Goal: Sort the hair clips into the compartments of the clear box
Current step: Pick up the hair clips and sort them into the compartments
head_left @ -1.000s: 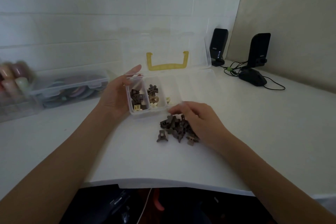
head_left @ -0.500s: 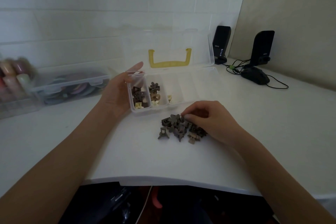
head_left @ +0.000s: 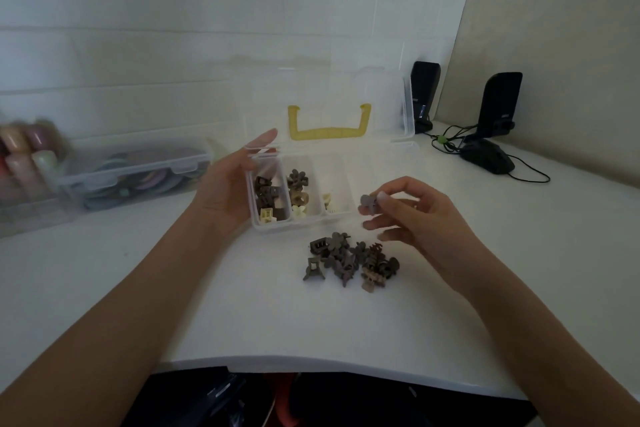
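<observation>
on the white desk point(head_left: 242, 305) your clear box point(head_left: 381, 149) holds clips in 3 compartments; your left hand point(head_left: 225, 191) grips its end, a loose pile point(head_left: 351, 262) remains, your right hand point(head_left: 412, 215) pinches 1 grey clip point(head_left: 367, 202) beside it.

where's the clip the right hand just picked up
In the head view, the grey hair clip is pinched in the right hand, held above the table right of centre, just off the clear box's near right edge and above the loose clip pile.

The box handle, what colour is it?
Yellow. The handle sits on the open lid of the clear box, seen best in the head view.
</observation>
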`<state>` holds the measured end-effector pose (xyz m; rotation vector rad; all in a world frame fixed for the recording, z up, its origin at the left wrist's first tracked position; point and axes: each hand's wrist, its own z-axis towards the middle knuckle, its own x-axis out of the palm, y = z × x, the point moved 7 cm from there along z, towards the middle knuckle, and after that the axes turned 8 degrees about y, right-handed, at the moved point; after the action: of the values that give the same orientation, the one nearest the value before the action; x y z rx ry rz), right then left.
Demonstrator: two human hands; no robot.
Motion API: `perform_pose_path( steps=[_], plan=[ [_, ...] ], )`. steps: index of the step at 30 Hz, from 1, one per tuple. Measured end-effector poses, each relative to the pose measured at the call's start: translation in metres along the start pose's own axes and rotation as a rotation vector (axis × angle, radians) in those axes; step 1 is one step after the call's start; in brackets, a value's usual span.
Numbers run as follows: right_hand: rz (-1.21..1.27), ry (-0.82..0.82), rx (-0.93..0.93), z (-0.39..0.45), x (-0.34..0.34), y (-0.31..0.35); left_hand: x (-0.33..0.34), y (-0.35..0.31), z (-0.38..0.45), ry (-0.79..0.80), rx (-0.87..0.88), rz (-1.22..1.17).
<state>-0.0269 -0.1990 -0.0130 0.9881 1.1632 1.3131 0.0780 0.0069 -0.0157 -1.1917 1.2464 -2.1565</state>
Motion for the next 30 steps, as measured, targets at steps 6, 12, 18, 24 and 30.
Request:
perform_pose_path(
  steps=[6,12,18,24,30],
  plan=[
    [-0.415,-0.072,-0.263,0.02,-0.007,0.04,-0.003,-0.012,-0.005,-0.11,0.022,0.124],
    [-1.011,-0.068,-0.523,0.033,0.02,0.048,-0.002,-0.01,-0.004,-0.154,0.023,0.146],
    [-1.256,-0.19,-0.695,0.018,0.016,0.036,-0.002,-0.005,-0.001,-0.118,0.013,0.123],
    [-1.373,-0.147,-0.534,0.026,0.014,0.027,0.004,-0.007,-0.003,-0.123,0.023,0.143],
    [-1.111,-0.037,-0.638,0.013,0.017,0.051,0.003,-0.006,-0.002,-0.11,0.045,0.123]
  ],
)
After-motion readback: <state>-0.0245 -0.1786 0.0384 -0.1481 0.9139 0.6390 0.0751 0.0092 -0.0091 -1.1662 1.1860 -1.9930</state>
